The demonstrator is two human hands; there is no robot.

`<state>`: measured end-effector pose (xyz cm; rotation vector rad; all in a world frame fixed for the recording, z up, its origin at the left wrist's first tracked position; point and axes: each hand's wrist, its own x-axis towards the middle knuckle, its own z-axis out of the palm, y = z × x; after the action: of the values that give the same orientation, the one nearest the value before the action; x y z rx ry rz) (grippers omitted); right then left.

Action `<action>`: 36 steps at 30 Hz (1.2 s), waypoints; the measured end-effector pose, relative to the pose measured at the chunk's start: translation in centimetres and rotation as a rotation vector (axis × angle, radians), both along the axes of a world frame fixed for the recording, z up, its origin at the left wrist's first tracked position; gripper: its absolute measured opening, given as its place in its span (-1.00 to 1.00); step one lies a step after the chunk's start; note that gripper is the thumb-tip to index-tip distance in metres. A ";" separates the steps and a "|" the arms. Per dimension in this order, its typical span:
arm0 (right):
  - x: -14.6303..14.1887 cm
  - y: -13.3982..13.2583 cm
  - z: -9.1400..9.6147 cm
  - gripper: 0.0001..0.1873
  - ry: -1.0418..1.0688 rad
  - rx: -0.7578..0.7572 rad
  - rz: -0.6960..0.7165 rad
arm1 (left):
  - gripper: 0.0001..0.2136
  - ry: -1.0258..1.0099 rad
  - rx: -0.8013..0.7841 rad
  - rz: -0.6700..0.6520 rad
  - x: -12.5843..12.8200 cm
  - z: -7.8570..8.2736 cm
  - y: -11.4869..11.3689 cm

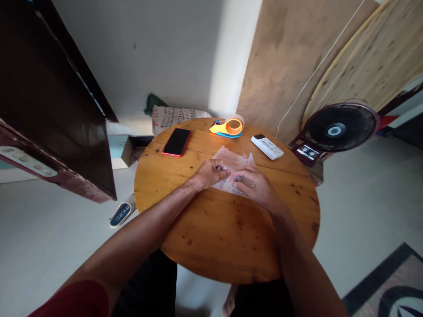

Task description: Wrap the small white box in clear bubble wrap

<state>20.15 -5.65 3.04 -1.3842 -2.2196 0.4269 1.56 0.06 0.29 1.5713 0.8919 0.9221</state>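
A crumpled, see-through sheet of bubble wrap (228, 156) lies on the round wooden table (211, 237), in front of me. My left hand (211, 174) is closed on its left side, thumb and fingers pinched together. From the right, my right hand (254, 186) holds the wrap near its middle with curled fingers and thumb. The fingertips of both hands are close together. Whether anything lies inside the folds is hidden.
Along the table's far side are a phone (177, 141) with a red edge, an orange tape dispenser (231, 127) and a white remote control (267, 146). A dark fan (337, 130) stands beyond the right edge. To the left is a dark door (49, 97).
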 end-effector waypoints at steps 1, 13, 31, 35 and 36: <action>0.1 0.0 0.0 -0.84 -0.001 0.000 -0.001 | -0.84 0.049 0.002 0.013 -0.4 0.1 0.2; -0.2 -0.2 0.0 -0.86 -0.029 0.040 -0.033 | -0.61 0.726 0.109 0.193 -3.5 1.7 1.2; -0.1 -0.3 -0.3 -0.86 -0.026 0.085 -0.007 | -0.88 0.509 -0.106 0.076 -3.0 1.4 0.9; -0.1 -0.2 -0.4 -0.85 -0.037 0.104 -0.001 | -0.89 0.603 0.058 0.169 -2.2 0.7 0.9; 0.0 -0.2 -0.4 -0.85 -0.037 0.110 0.002 | -0.88 0.636 0.098 0.187 -2.0 0.6 0.9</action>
<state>20.11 -5.85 2.62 -1.3430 -2.2384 0.2770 -0.43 0.96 0.86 1.9309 1.4725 0.5946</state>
